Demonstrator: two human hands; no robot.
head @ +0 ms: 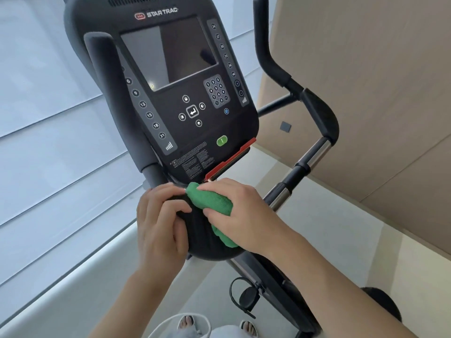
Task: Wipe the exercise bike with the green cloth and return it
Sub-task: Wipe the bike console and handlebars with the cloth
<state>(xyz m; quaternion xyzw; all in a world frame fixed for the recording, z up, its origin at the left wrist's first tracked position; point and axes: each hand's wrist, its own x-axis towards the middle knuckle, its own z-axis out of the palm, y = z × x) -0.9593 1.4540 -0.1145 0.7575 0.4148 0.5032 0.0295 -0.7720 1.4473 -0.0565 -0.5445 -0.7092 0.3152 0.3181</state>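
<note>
The exercise bike stands directly before me, its console tilted up toward my view, screen dark, with a numeric keypad to the right of the screen and a green button near the lower edge. A red strip runs along the console's lower right edge. Black handlebars rise on the right, with chrome sections lower down; a second padded grip stands on the left of the console.

Below the console sits a rounded black housing. Both my forearms reach forward from the near edge and converge on it. My left hand lies curled over the housing's left side, fingers bent and pressing the surface, thumb pointing right. My right hand is closed around the green cloth, thumb beneath and fingers over the top, pressing it to the housing just under the red strip. A fold of cloth hangs lower, under my wrist; how far it extends is hidden.

A pedal with strap shows lower right, my feet at the near edge.
</note>
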